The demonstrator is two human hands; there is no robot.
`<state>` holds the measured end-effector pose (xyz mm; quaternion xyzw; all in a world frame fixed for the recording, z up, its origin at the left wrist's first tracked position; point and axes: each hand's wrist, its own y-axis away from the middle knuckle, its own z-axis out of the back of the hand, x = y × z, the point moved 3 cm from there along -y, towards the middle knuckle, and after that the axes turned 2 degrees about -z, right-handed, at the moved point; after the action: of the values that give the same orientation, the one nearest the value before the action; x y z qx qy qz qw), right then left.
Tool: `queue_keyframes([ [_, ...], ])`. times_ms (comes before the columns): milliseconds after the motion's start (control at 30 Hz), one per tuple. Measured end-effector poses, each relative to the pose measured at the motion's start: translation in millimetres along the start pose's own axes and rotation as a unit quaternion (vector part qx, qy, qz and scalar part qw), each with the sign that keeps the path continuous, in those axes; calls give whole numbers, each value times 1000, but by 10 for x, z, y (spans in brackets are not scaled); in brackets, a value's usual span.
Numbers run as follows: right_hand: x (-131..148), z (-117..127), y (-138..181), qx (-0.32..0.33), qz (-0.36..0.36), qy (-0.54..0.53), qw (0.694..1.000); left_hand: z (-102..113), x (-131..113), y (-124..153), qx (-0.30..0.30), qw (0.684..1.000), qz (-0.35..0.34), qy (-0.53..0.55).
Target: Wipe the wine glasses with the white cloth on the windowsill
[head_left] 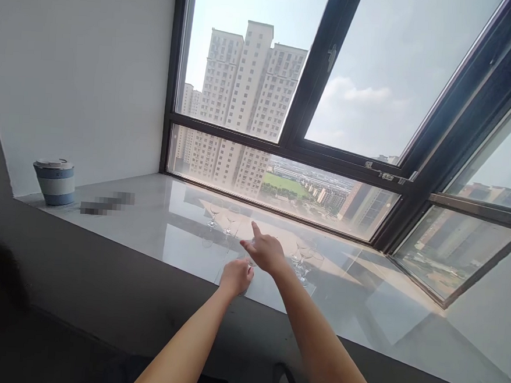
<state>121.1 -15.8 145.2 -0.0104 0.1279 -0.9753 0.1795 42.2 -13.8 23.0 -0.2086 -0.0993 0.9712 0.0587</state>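
Note:
Both my arms reach out over a glossy pale window sill [156, 231]. My left hand [235, 276] is curled closed, knuckles up, low above the sill. Just beyond it, my right hand [265, 252] has its index finger stretched forward and its other fingers curled under. A bit of clear glass [251, 263] shows between the two hands; I cannot tell which hand holds it. Two empty wine glasses [223, 215] stand upright to the far left of the hands. A few more wine glasses [303, 258] stand close to the right of my right hand.
A blue-and-white banded container [55, 181] with a lid stands at the sill's far left by the white wall. A blurred dark object [107, 203] lies beside it. Black-framed windows [285, 144] close off the sill's back and right side. A dark ledge [100, 285] runs along the front.

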Motion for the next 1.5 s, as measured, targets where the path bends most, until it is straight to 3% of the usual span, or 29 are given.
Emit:
queue_keyframes([
  [267, 30, -88, -90, 5, -1, 45, 999, -4, -18, 2, 6, 1000, -1, -1],
  [1133, -116, -79, -176, 72, 53, -74, 993, 1, -7, 10, 9, 1000, 7, -5],
  [1233, -130, -109, -109, 34, 49, -104, 993, -7, -4, 4, 8, 1000, -1, -7],
  [1333, -142, -170, -28, -46, 34, -159, 986, -7, 5, 6, 5, 1000, -4, -4],
  [1500, -190, -294, 42, -168, -11, -316, 934, 23, 6, 29, -4, 1000, -15, 16],
])
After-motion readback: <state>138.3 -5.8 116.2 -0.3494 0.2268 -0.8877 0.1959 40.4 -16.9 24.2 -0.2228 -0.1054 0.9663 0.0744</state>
